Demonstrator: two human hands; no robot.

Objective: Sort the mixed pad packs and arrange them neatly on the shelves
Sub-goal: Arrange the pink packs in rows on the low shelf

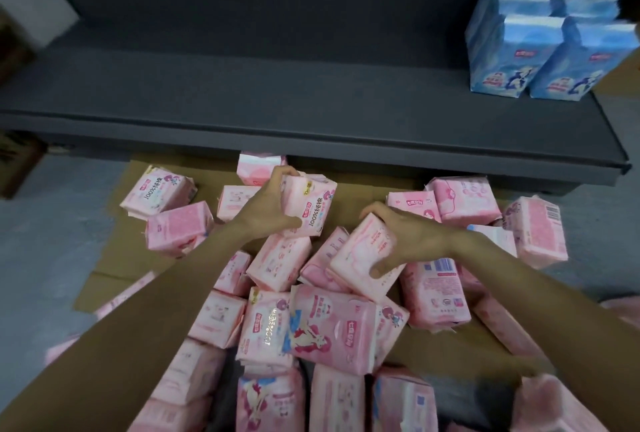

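Head view: the left hand (268,205) grips a pink pack (308,205) by its left end, long axis tilting up to the right. Just right of it, the right hand (403,237) clutches a second pink pack (360,257), slanted likewise. Below both hands sprawls the pink pile (332,324) on cardboard (114,251). Beyond the right hand, blue packs (540,47) stand upright on the dark shelf (277,85), at least four.

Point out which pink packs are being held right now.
Two: the "100%" pack gripped by the left hand, and the pale pack gripped by the right hand. The other pink packs lie loose in the pile.
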